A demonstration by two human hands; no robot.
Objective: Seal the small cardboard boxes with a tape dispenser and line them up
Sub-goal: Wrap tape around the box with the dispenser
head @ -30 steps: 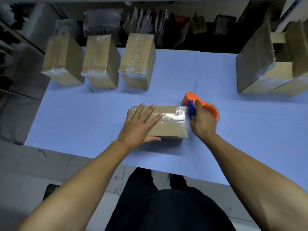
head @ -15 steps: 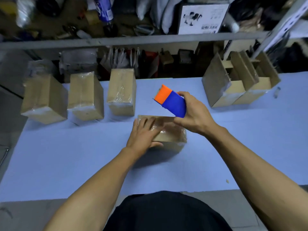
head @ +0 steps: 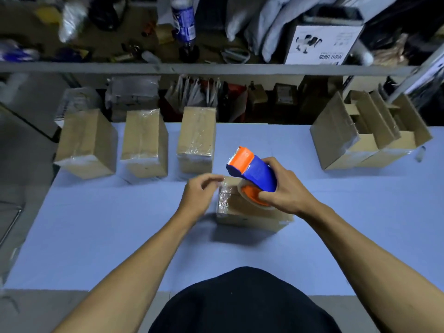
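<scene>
Head view: the right hand [head: 286, 193] reaches in from lower right, its grip closed round the blue-and-orange dispenser [head: 252, 175], held over the box [head: 247, 210] at frame centre. The left hand [head: 198, 198] sits at the box's left end, fingers loosely curled and blurred; whether they pinch tape is unclear. The dispenser hides the box's top. Three taped boxes [head: 146, 143] line the counter [head: 96, 224]'s far edge, upper left; open boxes [head: 367, 133] upper right.

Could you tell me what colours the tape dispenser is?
Blue and orange tape dispenser, seen in the head view.
</scene>
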